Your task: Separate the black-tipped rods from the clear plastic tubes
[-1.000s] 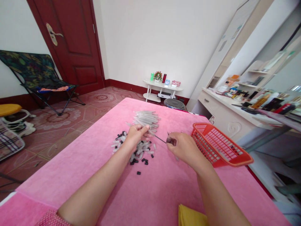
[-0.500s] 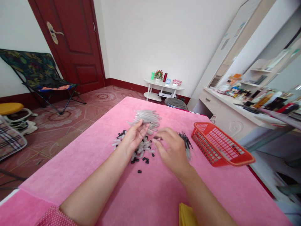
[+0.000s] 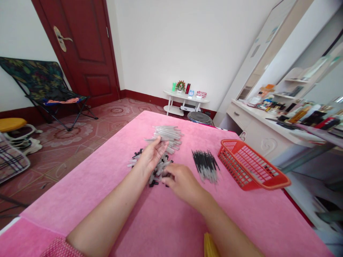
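My left hand (image 3: 153,154) is held palm inward with its fingers curled, beside a pile of thin translucent tubes (image 3: 168,133). Whatever lies between its fingertips is too small to make out. Lower and to the right, my right hand (image 3: 179,180) reaches into a mixed heap of short clear and black pieces (image 3: 160,167), its thumb and fingers bent around a small black piece (image 3: 167,175). Part of that heap is hidden behind both hands. Right of my right hand lies a neat bundle of slim sticks (image 3: 205,166), black at the far end and clear at the near end.
A red plastic basket (image 3: 252,167) stands on the pink cloth (image 3: 150,221) at the right. Some yellow cloth (image 3: 210,246) shows at the near edge, by my right forearm. Beyond the table are a folding chair (image 3: 53,85) and a dresser (image 3: 268,125) with bottles.
My right hand has moved left and down into the heap of short pieces, uncovering the bundle of black-ended sticks. My left hand has barely moved.
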`<state>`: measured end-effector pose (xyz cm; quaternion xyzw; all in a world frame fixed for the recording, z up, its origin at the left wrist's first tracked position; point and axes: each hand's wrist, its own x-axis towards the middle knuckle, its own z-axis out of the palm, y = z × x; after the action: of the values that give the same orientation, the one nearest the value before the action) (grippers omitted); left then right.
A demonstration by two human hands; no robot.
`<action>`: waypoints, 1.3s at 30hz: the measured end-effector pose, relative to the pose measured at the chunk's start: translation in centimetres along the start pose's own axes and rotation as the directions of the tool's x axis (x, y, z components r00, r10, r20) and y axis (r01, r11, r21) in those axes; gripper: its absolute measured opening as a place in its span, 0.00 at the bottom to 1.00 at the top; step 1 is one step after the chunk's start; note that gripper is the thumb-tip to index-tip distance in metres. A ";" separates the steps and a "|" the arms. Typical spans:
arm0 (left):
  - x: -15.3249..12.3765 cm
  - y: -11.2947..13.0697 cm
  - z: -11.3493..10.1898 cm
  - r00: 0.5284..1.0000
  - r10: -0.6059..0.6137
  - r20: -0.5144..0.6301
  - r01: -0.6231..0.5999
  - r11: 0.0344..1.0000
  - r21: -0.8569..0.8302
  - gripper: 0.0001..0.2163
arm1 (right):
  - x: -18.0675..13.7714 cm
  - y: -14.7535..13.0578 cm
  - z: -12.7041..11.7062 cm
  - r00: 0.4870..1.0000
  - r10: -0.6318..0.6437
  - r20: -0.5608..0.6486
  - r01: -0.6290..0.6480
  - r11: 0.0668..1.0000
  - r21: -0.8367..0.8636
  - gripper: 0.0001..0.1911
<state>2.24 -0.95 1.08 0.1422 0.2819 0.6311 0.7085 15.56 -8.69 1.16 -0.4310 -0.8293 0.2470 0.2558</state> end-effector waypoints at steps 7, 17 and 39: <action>-0.8 -1.3 0.2 0.992 -0.004 0.128 -0.026 0.973 0.231 0.06 | 0.7 2.4 -4.5 0.883 0.418 -0.213 -0.096 0.607 0.789 0.14; -0.9 -1.8 0.3 0.986 -0.036 0.160 -0.013 0.956 0.293 0.10 | 0.5 3.4 -4.5 0.841 0.512 -0.174 -0.123 0.494 0.861 0.18; -1.5 -2.2 0.6 0.985 -0.031 0.171 -0.029 0.941 0.337 0.10 | 1.0 2.9 -3.7 0.813 0.422 -0.401 -0.052 0.739 0.672 0.09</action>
<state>4.33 -2.65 0.68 0.3159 0.3234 0.5581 0.6958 19.15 -5.69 2.31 -0.4764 -0.5280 0.4144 0.5680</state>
